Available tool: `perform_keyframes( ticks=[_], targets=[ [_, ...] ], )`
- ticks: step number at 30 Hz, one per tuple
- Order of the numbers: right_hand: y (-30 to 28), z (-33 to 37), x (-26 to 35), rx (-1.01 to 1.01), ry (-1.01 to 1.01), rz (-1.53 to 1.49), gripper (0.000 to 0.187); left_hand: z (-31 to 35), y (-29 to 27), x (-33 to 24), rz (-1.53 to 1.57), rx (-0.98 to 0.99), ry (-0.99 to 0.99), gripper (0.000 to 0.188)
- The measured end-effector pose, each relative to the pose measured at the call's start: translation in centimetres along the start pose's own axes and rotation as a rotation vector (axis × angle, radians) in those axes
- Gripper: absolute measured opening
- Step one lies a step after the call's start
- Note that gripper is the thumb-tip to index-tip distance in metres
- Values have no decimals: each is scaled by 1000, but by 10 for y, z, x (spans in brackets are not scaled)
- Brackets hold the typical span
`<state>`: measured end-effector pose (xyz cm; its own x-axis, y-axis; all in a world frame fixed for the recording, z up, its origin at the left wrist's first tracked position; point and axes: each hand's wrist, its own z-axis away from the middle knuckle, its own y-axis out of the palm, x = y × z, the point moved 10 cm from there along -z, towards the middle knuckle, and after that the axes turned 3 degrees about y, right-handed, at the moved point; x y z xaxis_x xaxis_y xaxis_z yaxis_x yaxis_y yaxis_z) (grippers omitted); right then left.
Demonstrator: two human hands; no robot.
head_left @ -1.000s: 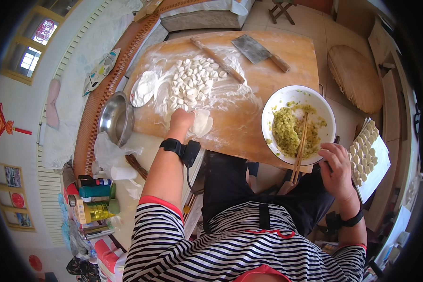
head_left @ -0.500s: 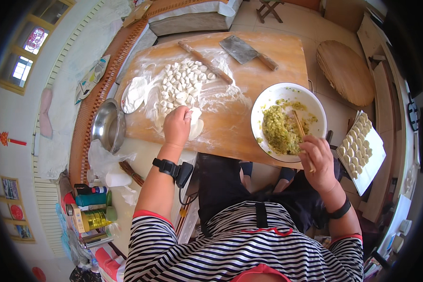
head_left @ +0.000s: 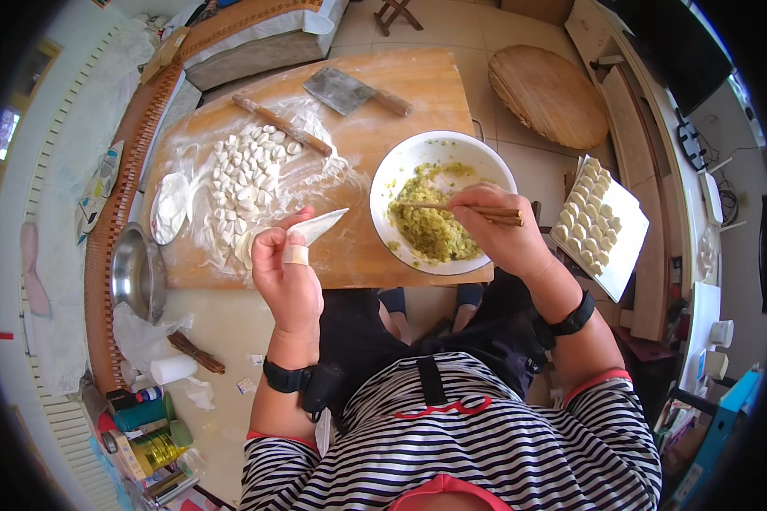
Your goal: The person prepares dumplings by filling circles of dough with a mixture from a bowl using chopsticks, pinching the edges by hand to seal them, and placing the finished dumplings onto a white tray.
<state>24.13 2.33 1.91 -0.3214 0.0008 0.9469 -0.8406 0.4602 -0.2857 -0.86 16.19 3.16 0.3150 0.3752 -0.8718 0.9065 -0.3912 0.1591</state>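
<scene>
pinching wrapper (head_left: 315,226) in raised left hand (head_left: 285,271); right hand (head_left: 498,238) gripping chopsticks (head_left: 469,210) over bowl (head_left: 400,162).

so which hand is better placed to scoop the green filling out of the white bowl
Right. The right hand already holds the wooden chopsticks, tips over the green filling in the round white bowl. The left hand is occupied, holding a flat white dough wrapper over the board, beside the bowl.

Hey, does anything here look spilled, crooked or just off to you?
Little stands out. Flour is scattered loosely over the wooden board around the dough pieces, and the white bowl of green filling overhangs the board's near edge. The left hand has a bandage on one finger.
</scene>
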Motion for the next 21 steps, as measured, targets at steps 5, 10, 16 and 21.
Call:
perform_keyframes(
  ticks=[5,10,16,21],
  targets=[
    [1,26,34,157,24,66,11,40,11,43,893,-161,-631,25],
    [-24,12,25,-86,-7,29,11,78,37,61,1280,-115,-914,35],
    [-5,9,13,-4,28,23,12,109,31,77,1037,-224,-932,25],
    [-8,39,46,143,-13,94,13,143,21,94,751,-250,-1024,27]
  ],
)
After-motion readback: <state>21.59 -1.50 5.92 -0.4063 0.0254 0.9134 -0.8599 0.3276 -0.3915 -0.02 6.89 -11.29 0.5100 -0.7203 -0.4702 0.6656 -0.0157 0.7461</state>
